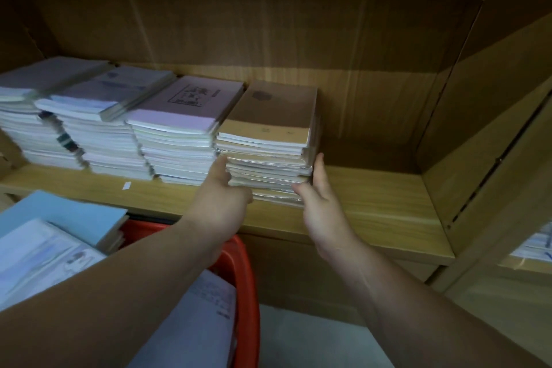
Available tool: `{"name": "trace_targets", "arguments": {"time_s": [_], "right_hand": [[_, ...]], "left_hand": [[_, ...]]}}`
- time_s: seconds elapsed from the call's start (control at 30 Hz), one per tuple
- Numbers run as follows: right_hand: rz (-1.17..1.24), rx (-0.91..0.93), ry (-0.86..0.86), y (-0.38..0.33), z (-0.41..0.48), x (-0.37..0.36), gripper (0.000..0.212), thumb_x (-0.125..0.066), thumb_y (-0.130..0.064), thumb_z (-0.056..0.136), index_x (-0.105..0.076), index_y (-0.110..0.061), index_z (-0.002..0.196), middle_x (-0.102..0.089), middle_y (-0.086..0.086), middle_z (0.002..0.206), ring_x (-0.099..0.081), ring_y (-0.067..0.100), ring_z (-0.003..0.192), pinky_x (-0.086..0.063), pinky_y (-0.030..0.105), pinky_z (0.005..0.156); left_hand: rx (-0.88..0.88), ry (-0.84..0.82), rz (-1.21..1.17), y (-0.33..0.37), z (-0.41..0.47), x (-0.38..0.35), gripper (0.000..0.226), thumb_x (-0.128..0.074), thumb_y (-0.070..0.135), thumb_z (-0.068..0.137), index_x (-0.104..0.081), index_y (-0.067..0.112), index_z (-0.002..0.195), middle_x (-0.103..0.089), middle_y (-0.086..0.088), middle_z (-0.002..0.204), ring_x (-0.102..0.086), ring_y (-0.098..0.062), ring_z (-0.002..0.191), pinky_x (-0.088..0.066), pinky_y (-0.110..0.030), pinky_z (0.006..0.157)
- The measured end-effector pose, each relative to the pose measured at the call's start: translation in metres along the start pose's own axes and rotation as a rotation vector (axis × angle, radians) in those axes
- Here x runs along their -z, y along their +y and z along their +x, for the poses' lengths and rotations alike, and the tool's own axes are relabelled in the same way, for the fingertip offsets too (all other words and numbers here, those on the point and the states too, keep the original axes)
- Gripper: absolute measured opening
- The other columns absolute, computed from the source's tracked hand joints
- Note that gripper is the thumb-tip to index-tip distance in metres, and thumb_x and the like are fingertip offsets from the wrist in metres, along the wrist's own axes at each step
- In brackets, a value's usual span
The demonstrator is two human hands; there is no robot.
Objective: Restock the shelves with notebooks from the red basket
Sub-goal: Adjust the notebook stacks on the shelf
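Nearest, under the left forearm, red basket, one, only its right rim showing, the rest covered by the arm and cut off at the bottom edge. Basket notebooks lie left of and below the left hand; three covers can be made out, one blue, one with a pale picture, one white with print too blurred to read. Left hand is up at the shelf, forefinger straight against the left front edge of the brown stack; its other fingers are hidden behind the back of the hand, so grip can't be told. Right hand flanks the same stack, forefinger straight along the right side, thumb touching the lower front corner, fingers spread, not wrapped. The stack sits between the two hands, just beyond them, lower layers in shiny wrap. Left of the left hand, three more stacks, making four on the shelf; the far-left one is cut off. Small white label on the shelf front, left of the left hand, unreadable.
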State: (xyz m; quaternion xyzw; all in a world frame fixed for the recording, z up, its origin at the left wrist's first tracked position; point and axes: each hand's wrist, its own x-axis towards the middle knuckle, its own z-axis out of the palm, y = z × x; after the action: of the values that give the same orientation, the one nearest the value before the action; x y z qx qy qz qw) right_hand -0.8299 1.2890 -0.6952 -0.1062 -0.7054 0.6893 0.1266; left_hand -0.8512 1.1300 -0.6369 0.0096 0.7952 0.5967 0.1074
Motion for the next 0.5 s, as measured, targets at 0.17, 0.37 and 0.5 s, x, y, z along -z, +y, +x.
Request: {"name": "trace_targets", "arguments": {"time_s": [0.17, 0.37, 0.5], "right_hand": [[-0.102, 0.102, 0.166, 0.01, -0.01, -0.011, 0.068, -0.044, -0.026, 0.097, -0.019, -0.029, 0.16, -0.046, -0.007, 0.154, -0.043, 0.011, 0.14, -0.033, 0.04, 0.12], [-0.16, 0.1, 0.072, 0.014, -0.009, -0.012, 0.083, -0.047, -0.032, 0.085, -0.013, -0.034, 0.16, -0.039, -0.007, 0.159, -0.038, 0.009, 0.145, -0.032, 0.04, 0.121], [-0.192, 0.052, -0.088, 0.008, -0.008, -0.008, 0.095, -0.054, -0.032, 0.079, -0.004, -0.035, 0.16, -0.019, -0.01, 0.167, -0.02, 0.007, 0.152, -0.019, 0.04, 0.126]], "left_hand": [[-0.011, -0.028, -0.117, -0.006, -0.004, -0.017, 0.092, -0.049, -0.001, 0.092, 0.001, 0.037, 0.159, -0.015, 0.016, 0.16, -0.051, -0.003, 0.124, -0.039, -0.019, 0.093], [-0.011, -0.03, -0.035, -0.001, -0.002, -0.017, 0.089, -0.045, -0.003, 0.094, 0.002, 0.033, 0.159, -0.04, 0.024, 0.095, -0.042, 0.017, 0.039, -0.03, -0.001, 0.038], [-0.012, -0.006, 0.026, 0.001, 0.001, -0.011, 0.088, -0.046, 0.0, 0.094, 0.003, 0.034, 0.159, -0.041, 0.025, 0.108, -0.041, 0.012, 0.05, -0.034, -0.007, 0.047]]}}
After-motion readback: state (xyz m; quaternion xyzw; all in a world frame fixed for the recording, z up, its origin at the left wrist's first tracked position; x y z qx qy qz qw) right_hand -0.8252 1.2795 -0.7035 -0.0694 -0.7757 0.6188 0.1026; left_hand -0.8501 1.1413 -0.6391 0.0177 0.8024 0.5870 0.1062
